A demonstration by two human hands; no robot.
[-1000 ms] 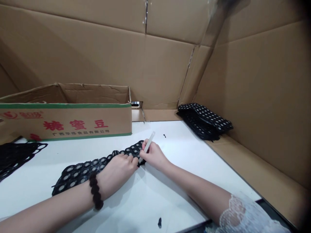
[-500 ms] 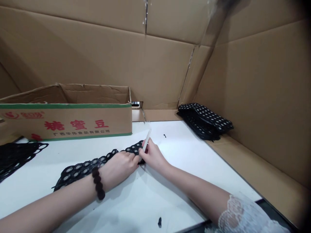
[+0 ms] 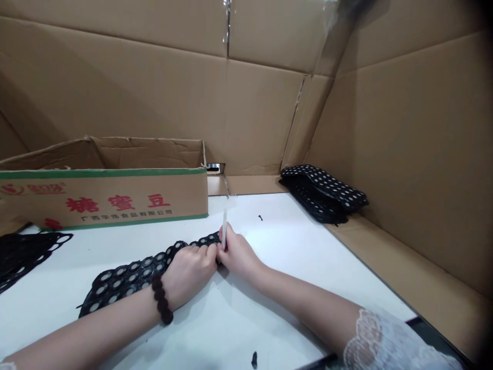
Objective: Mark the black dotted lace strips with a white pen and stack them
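A black strip with rows of round, pale discs point(image 3: 133, 277) lies slantwise on the white table. My left hand point(image 3: 190, 272), with a dark beaded band at its wrist, rests over the strip's near edge; its fingers are curled down on the strip towards the right end. Right beside it, my right hand point(image 3: 241, 257) is closed around a thin, whitish stick-like tool point(image 3: 224, 228) that points up, nearly upright. The tool's lower end is hidden between the two hands, so what it touches there cannot be made out.
An open cardboard box point(image 3: 134, 198) with red lettering stands at the back left. Black holed sheeting point(image 3: 31, 254) lies at the left edge. More black dotted pieces point(image 3: 323, 190) are stacked at the back right. Cardboard walls point(image 3: 173, 92) enclose the table; a small black scrap point(image 3: 254, 359) lies near the front.
The tool has tipped from a rightward lean to nearly upright. My right hand has shifted slightly left, and more of the strip's left part shows beside my left forearm.
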